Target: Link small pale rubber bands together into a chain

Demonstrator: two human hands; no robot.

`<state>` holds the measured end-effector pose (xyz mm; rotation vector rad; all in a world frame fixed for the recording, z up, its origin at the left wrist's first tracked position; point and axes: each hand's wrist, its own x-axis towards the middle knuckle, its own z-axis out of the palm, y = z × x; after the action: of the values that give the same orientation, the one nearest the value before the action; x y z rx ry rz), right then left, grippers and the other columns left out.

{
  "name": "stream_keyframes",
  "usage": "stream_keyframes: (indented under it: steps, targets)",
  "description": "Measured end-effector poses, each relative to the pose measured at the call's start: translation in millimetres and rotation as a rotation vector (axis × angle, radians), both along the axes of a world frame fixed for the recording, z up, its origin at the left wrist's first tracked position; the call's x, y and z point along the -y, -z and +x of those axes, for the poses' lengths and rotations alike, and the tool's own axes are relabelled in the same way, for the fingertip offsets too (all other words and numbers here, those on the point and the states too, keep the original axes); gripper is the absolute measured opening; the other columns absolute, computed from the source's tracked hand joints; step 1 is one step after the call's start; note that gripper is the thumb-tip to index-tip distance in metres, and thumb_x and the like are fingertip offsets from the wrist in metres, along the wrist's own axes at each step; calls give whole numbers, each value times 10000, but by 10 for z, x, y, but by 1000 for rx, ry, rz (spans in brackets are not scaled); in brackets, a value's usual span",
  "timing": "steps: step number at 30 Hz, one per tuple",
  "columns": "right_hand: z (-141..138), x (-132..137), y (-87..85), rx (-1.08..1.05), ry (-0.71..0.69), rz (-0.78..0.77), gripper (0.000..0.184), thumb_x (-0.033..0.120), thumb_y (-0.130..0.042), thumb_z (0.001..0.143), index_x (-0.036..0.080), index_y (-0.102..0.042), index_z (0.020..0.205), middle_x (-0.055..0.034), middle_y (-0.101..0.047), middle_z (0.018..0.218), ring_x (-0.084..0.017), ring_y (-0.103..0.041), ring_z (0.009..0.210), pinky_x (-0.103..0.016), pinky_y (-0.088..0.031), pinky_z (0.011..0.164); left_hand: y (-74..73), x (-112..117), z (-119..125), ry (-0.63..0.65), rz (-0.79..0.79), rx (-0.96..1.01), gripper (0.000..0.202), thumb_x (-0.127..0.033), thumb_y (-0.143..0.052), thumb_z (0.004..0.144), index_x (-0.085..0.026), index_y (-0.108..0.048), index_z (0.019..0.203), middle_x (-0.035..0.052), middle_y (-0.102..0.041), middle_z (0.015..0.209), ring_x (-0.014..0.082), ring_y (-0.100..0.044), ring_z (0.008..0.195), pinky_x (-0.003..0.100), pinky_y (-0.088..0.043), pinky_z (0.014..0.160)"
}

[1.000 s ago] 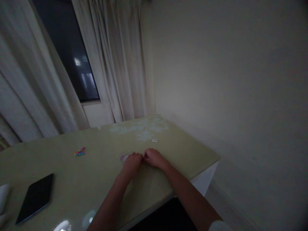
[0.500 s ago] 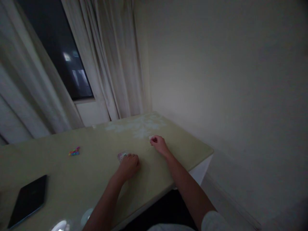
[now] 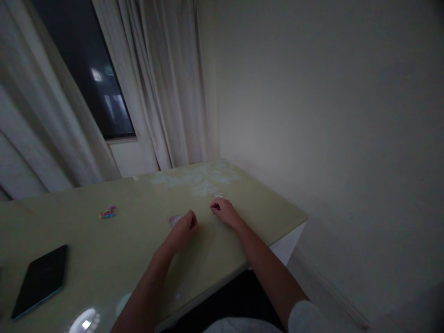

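Both of my hands rest on a pale green table [image 3: 104,259] in dim light. My left hand [image 3: 183,229] is curled with its fingers closed, beside a small pinkish thing [image 3: 173,219] that lies just left of its fingertips. My right hand [image 3: 224,212] sits a little farther back and to the right, fingers pinched together; what they pinch is too small and dark to make out. A small white piece [image 3: 218,195] lies on the table just beyond my right hand.
A little cluster of coloured beads [image 3: 107,213] lies at the left of the table. A dark phone [image 3: 39,281] lies flat near the front left. Curtains [image 3: 166,92] and a dark window [image 3: 83,69] stand behind; a bare wall is on the right.
My hands, together a second ago, parted. My right hand reached to the white piece, then drew back a little toward me. My left hand stayed by the pinkish thing.
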<state>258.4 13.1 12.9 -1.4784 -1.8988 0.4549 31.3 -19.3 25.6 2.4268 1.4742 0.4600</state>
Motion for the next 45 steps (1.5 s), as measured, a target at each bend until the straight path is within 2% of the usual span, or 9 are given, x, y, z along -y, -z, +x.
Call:
stream_keyframes:
  steps: [5,8,13,19,25,30,34,37,45]
  targets:
    - [-24,4,-11,51,6,-31,130,88,-748,838,165,-810,922,-54,-768,864,-158,-679,797,-235,-454,735,-87,-19,-92,40,-31,181,190,-229,-590,1002,-157,-681,1152,51,-775,982,183,-742,892,328,-577,821]
    - [-41,-12,-9,69,26,-52,122,112,-743,849,169,-815,930,-65,-779,878,-169,-696,803,-241,-461,729,-105,5,-84,90,-64,208,173,-213,-617,950,-183,-748,1059,48,-811,945,189,-760,859,291,-565,796]
    - [-88,-36,9,126,44,-76,98,107,-718,831,170,-793,837,-75,-759,847,-199,-695,777,-268,-463,709,-74,36,9,92,-56,130,142,-184,-633,975,-179,-765,1027,54,-791,1049,206,-735,984,377,-563,922]
    - [-163,9,95,155,45,-22,56,143,-722,814,173,-713,768,-112,-711,945,-236,-650,859,-301,-454,747,-76,-40,137,79,-74,-60,242,-347,-672,999,-160,-694,1152,72,-725,1160,223,-712,1019,449,-597,910]
    - [-135,-15,159,33,20,22,66,199,-650,897,191,-640,833,-60,-667,909,-181,-579,784,-276,-419,712,-106,-193,238,53,-105,-241,323,-361,-670,999,-179,-653,1266,95,-686,1270,241,-699,1069,459,-603,910]
    - [-146,-60,150,-140,-57,32,42,201,-606,919,191,-614,879,2,-641,806,-147,-567,728,-242,-412,676,-44,-70,290,63,-95,-326,356,-361,-674,995,-177,-637,1298,105,-669,1308,260,-688,1109,482,-596,930]
    - [-247,-37,163,-252,-143,23,22,186,-655,881,182,-635,872,11,-654,780,-133,-583,697,-228,-441,660,-16,21,272,75,-76,-326,346,-357,-673,996,-178,-642,1291,105,-665,1320,265,-679,1135,492,-586,951]
    - [-290,-12,180,-307,-183,15,28,176,-691,857,175,-667,869,11,-665,770,-130,-592,693,-227,-453,664,-36,-30,234,56,-100,-304,327,-358,-668,1000,-178,-651,1271,98,-680,1286,249,-692,1095,472,-595,930]
    - [-263,-9,159,-402,-166,15,19,176,-703,852,172,-690,839,9,-669,746,-136,-594,693,-248,-469,685,-4,-93,240,67,-181,-201,341,-364,-670,998,-176,-644,1282,98,-680,1280,247,-697,1076,465,-603,911]
